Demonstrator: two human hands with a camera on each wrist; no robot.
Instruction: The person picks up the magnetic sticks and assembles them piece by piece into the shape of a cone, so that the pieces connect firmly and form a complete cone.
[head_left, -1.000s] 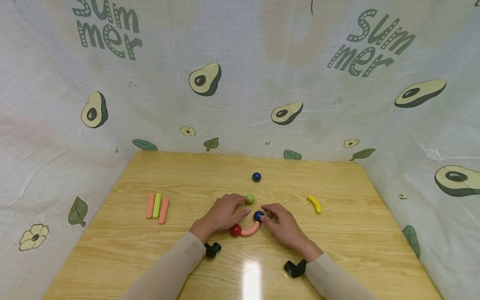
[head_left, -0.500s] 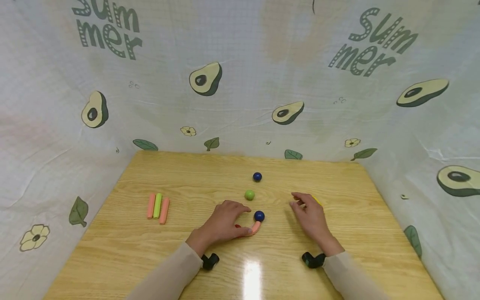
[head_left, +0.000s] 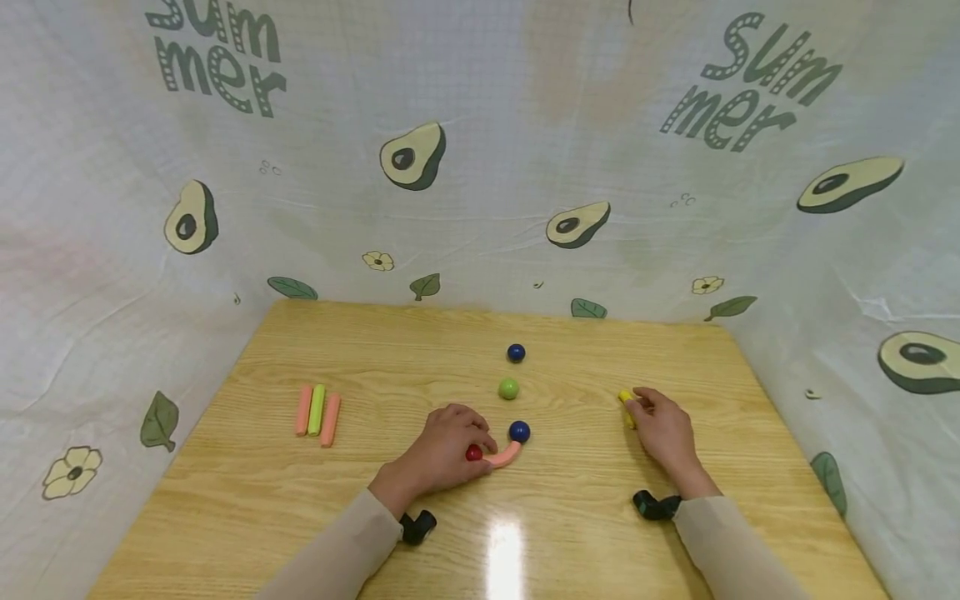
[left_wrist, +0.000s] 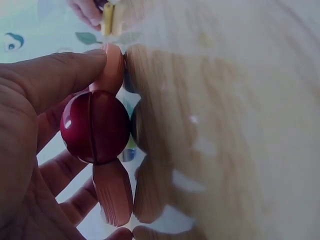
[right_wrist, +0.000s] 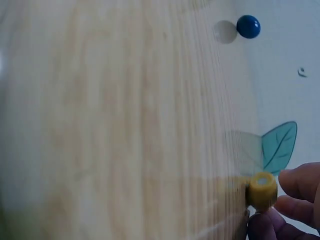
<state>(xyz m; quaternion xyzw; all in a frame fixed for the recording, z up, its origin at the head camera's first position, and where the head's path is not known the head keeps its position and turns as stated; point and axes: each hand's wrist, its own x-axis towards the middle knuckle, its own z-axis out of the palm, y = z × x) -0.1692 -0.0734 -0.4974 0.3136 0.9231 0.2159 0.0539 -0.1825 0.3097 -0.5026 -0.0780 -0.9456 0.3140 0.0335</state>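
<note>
My left hand (head_left: 446,446) grips a joined toy piece near a red ball (head_left: 474,452), its thumb pressing on a curved pink stick (left_wrist: 112,75). A blue ball (head_left: 519,431) sits at that stick's far end. Below the red ball in the left wrist view, a second pink stick (left_wrist: 112,192) is attached; the hand hides it from the head view. Over on the right, my right hand (head_left: 667,429) pinches a curved yellow stick (head_left: 626,400), whose round end (right_wrist: 262,192) shows beside the fingertips in the right wrist view.
A green ball (head_left: 508,388) and another blue ball (head_left: 516,352) lie farther back on the wooden table (head_left: 225,508). To the left are two straight pink sticks (head_left: 331,421) with a yellow-green stick (head_left: 317,410) between them. A patterned cloth (head_left: 480,167) surrounds the back and sides.
My right hand has left the near blue ball, moved right and taken hold of the yellow stick. My left hand has drawn back from the green ball and closed around the red ball's piece.
</note>
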